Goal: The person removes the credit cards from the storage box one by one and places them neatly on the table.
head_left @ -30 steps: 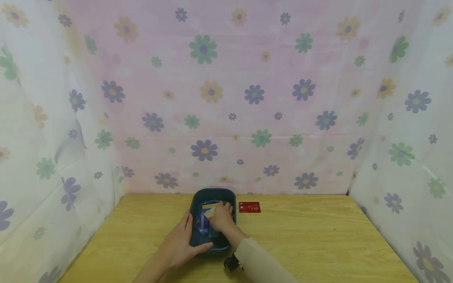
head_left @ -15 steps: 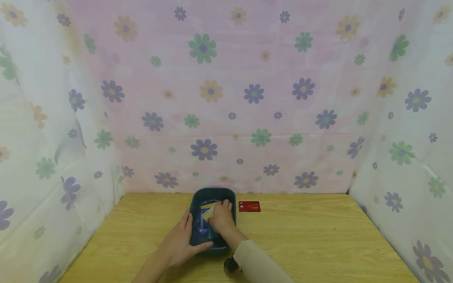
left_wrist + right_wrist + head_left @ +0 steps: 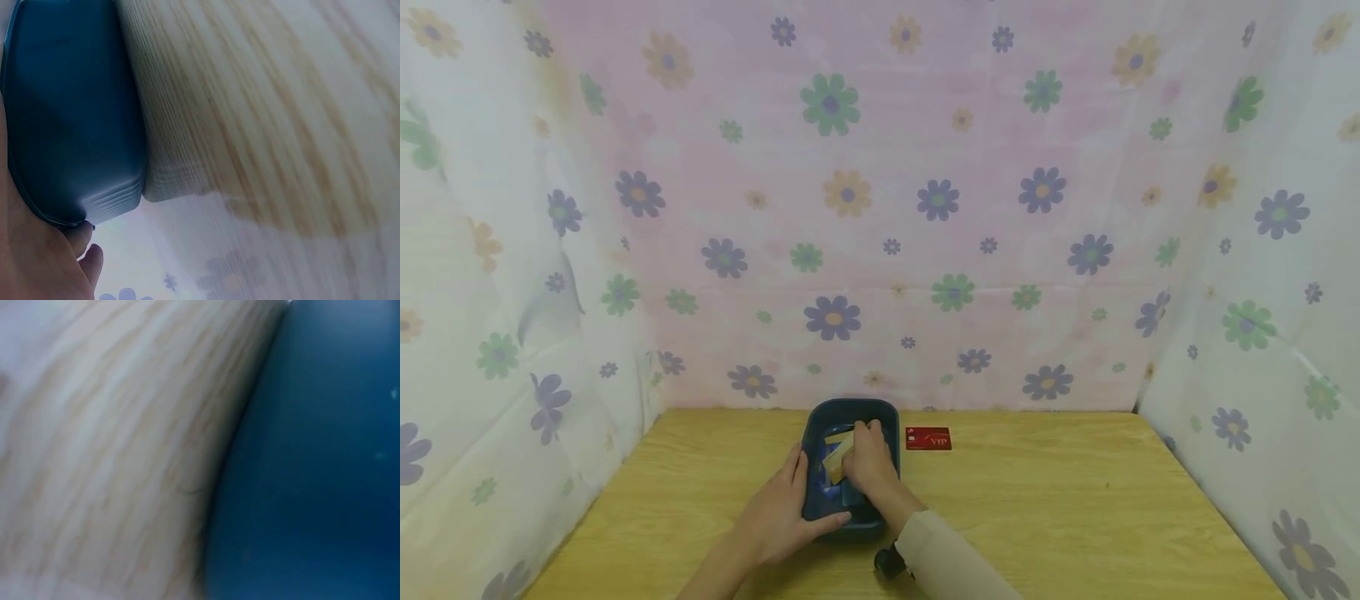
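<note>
A dark blue plastic bin (image 3: 853, 403) stands on the table in the head view. My left hand (image 3: 775, 510) holds its left side, thumb over the near rim and fingers along the outer wall. The left wrist view shows fingertips of this hand (image 3: 47, 262) against the rim of the bin (image 3: 75, 119). Inside the bin, my right hand (image 3: 872, 463) pinches a pale yellow card (image 3: 839, 462), tilted up. Under it lie blue cards (image 3: 831, 490) and a dark teal one (image 3: 852, 496), partly hidden. The right wrist view has only the bin's wall (image 3: 312, 462) and tabletop.
A red card marked VIP (image 3: 928, 438) lies flat on the wooden table (image 3: 1037, 500), just right of the bin. Flowered cloth (image 3: 895, 208) walls the table at the back and both sides. A small black object (image 3: 889, 562) is at my right wrist.
The pale yellow card has tilted up, showing more of its face, as my right fingers turn it. My left hand, the bin and the red card stay put.
</note>
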Tool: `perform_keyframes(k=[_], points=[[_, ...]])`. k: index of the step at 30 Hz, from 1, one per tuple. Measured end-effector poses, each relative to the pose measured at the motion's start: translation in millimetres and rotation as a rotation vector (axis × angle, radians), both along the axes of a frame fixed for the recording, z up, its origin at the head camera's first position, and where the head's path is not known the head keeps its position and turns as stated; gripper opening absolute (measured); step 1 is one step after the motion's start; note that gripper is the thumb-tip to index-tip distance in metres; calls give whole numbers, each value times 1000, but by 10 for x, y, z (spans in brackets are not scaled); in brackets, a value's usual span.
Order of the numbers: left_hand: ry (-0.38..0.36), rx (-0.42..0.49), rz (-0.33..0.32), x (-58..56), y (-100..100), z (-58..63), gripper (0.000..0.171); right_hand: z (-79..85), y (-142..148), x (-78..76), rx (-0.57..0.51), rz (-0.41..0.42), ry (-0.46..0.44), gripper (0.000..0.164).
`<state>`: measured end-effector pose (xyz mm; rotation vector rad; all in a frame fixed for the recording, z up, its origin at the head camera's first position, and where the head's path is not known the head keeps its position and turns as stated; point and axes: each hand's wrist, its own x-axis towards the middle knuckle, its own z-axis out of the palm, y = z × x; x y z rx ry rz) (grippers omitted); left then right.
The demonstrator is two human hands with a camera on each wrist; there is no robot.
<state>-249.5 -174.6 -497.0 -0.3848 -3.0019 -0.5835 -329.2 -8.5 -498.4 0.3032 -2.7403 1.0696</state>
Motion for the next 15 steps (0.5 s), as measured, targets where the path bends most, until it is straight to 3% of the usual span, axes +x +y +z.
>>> perform_keyframes(k=[8,15], points=[[-10,13,3,8,4,9,128,-1,34,-19,-143,37,5,47],[-31,10,10,-4,9,14,131,30,69,-9,-313,69,-62,41]])
